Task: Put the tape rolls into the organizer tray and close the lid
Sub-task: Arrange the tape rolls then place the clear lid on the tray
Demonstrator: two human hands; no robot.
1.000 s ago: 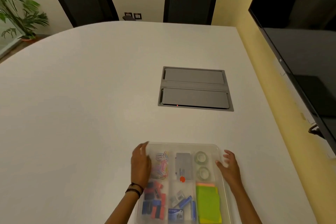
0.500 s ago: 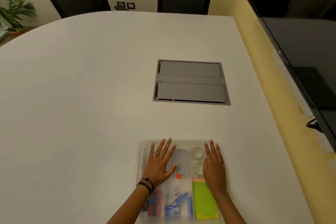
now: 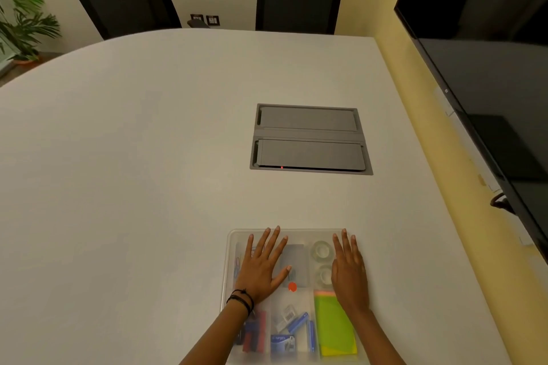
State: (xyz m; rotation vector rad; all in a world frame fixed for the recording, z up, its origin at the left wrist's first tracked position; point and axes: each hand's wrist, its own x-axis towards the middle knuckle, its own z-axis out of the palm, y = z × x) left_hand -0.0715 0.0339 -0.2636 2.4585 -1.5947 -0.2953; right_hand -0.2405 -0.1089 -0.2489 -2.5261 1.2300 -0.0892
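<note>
Head view looks down on the white desk (image 3: 133,187), where the organizer tray (image 3: 229,270) sits at the near edge, right in front of me. Both tape rolls (image 3: 321,250) already lie inside it, one behind the other in the far right compartment, seen through the frosted lid (image 3: 296,235) that now covers the tray.

My left hand (image 3: 262,268) lies flat on the lid over the far left compartments, fingers spread wide, holding nothing. My right hand (image 3: 350,270) lies flat along the right side, just beside the tape rolls, fingers straight and close together — it grips nothing either. I judge the palms are set this way, one toward each side, so the press is even and the lid seats all round instead of tipping up at one edge.

The contents look hazy beneath the plastic: green sticky notes (image 3: 335,326) near right, blue staple boxes (image 3: 289,332) in the middle, red and blue items at near left. That haze suggests the lid is fully over them, though I cannot tell whether its rim has clicked home — the near edge runs out of view.

Well beyond the tray, a grey cable hatch (image 3: 310,139) sits flush in the desk, clear of the work.
</note>
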